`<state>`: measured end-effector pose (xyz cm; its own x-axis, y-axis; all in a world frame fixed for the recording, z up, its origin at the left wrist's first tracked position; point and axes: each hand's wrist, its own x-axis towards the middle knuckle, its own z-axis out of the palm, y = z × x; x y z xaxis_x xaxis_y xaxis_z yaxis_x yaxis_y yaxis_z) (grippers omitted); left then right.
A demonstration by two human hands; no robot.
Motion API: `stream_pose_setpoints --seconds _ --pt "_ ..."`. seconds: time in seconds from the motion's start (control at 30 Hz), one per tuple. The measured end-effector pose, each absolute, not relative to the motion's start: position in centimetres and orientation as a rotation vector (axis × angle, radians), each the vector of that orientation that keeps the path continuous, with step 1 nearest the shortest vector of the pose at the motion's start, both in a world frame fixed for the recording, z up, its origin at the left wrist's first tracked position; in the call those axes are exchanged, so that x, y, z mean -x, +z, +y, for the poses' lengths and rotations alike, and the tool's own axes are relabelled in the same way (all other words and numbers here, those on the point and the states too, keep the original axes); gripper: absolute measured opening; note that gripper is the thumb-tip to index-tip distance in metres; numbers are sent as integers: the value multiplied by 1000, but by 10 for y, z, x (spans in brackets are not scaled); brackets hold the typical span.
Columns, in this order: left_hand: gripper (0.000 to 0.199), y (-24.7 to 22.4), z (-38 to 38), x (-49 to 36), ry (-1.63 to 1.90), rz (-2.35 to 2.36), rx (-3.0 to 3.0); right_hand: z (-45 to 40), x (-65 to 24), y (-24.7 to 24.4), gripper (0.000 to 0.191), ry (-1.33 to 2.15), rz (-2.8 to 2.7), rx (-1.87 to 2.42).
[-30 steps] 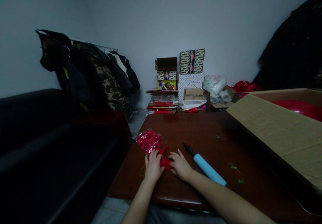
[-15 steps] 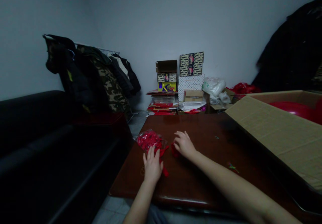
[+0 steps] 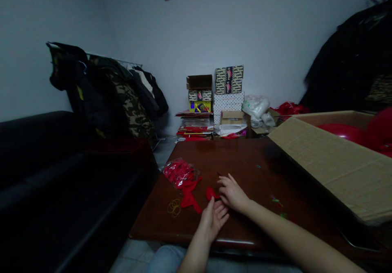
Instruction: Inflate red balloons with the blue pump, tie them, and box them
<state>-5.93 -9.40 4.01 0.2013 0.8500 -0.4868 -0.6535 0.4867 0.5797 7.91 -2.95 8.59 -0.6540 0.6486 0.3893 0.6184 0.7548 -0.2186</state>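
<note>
Over the brown table my left hand point(image 3: 213, 218) is turned palm up, its fingers loosely extended with nothing in the palm. Just above it, my right hand point(image 3: 233, 193) has its fingers bent, with the neck of a limp red balloon point(image 3: 210, 193) at its fingertips; the exact grip is partly hidden. The balloon's round end points left, close to my left fingertips. To the left lie more limp red balloons point(image 3: 190, 199), beside a clear plastic bag point(image 3: 179, 171) full of red ones. Several yellow rubber bands point(image 3: 174, 207) rest near the table's left edge.
An open cardboard box point(image 3: 330, 162) with inflated red balloons point(image 3: 343, 130) stands on the right. Small coloured bands point(image 3: 276, 200) lie on the table point(image 3: 239, 152). A black sofa point(image 3: 61, 199) is on the left; stacked boxes point(image 3: 229, 81) stand by the wall.
My left hand has left the loose balloons, moved right and turned palm up beside my right hand. My right hand has come nearer with the single balloon. The rubber bands are now uncovered.
</note>
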Motion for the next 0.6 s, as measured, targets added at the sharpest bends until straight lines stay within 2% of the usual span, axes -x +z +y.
stream_pose_setpoints --seconds 0.23,0.4,0.6 --pt "16 20 -82 43 1281 814 -16 -54 -97 80 18 97 -2516 1070" --pt "11 31 -75 51 1332 844 -11 -45 -115 66 49 -29 -2225 1540" --pt "6 57 -41 64 1421 869 -30 -41 -123 47 33 -55 -2133 1683"
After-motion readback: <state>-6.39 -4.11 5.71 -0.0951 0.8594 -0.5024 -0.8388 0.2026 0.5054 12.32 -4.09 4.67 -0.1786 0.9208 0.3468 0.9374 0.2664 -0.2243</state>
